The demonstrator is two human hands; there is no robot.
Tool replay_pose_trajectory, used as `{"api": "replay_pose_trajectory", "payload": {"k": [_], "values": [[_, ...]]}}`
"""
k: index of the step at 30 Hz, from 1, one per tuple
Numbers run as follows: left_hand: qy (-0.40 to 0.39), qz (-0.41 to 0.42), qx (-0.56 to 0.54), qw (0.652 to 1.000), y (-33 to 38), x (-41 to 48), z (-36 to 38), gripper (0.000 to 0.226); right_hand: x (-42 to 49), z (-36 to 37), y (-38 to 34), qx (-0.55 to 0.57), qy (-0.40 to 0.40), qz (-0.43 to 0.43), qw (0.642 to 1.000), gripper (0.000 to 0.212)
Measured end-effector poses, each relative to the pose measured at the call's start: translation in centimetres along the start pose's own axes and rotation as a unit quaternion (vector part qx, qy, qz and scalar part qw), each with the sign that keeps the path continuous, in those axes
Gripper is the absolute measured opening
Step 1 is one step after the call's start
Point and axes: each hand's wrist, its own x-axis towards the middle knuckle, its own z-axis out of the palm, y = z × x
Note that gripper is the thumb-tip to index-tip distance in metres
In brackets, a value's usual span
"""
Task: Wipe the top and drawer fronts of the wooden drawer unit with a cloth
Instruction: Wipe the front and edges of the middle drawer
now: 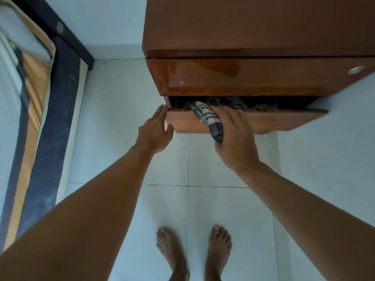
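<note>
Cloth (pixel 209 118), a grey checked one, is bunched in the right hand (pixel 233 136), which grips it against the front of the lower drawer (pixel 274 120). That drawer's pulled partway out of the wooden drawer unit (pixel 253 27). Left hand (pixel 156 130) is flat and loose, fingertips touching the drawer's left corner, holding nothing. Bare feet (pixel 192 252) on the tile floor (pixel 121 98), bed (pixel 30 98) off to the left.

Pale tiled floor (pixel 223 199), dark grout lines crossing near centre. Pale blue wall (pixel 101 19) at top left. Along the left edge, a mattress (pixel 30 98) with navy and orange side panels on a dark bed frame (pixel 67 35). Even, soft light.
</note>
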Motion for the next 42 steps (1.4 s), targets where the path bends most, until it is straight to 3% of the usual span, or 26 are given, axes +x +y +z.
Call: {"api": "replay_pose_trajectory", "payload": {"k": [7, 11, 17, 23, 33, 36, 42], "values": [[-0.055, 0.022, 0.005, 0.998, -1.4, 0.2, -0.8, 0.079, 6.9, 7.2, -5.2, -0.099, -0.116, 0.021, 0.988, 0.065], [-0.078, 0.043, 0.071, 0.993, -2.1, 0.5, -1.1, 0.081, 7.8, 10.5, -5.5, -0.185, -0.194, 0.048, 0.962, 0.071], [-0.110, 0.024, 0.166, 0.980, -1.4, 0.0, -1.4, 0.079, 5.9, 8.8, -1.0, -0.230, -0.171, 0.026, 0.958, 0.073], [-0.124, -0.018, 0.163, 0.979, 0.1, -1.2, -0.1, 0.086, 3.7, 3.1, 7.4, -0.258, -0.160, 0.046, 0.952, 0.073], [-0.136, -0.070, 0.175, 0.973, 1.4, -0.7, 0.4, 0.090, 0.5, -6.9, 22.5, -0.309, -0.136, 0.148, 0.930, 0.066], [-0.136, -0.085, 0.176, 0.971, 1.6, -0.6, 0.5, 0.092, 0.3, -7.4, 23.2, -0.313, -0.135, 0.134, 0.930, 0.069], [-0.150, -0.096, 0.178, 0.968, 2.0, -0.2, 0.0, 0.092, 0.3, -6.4, 22.3, -0.308, -0.147, 0.188, 0.921, 0.073]]}}
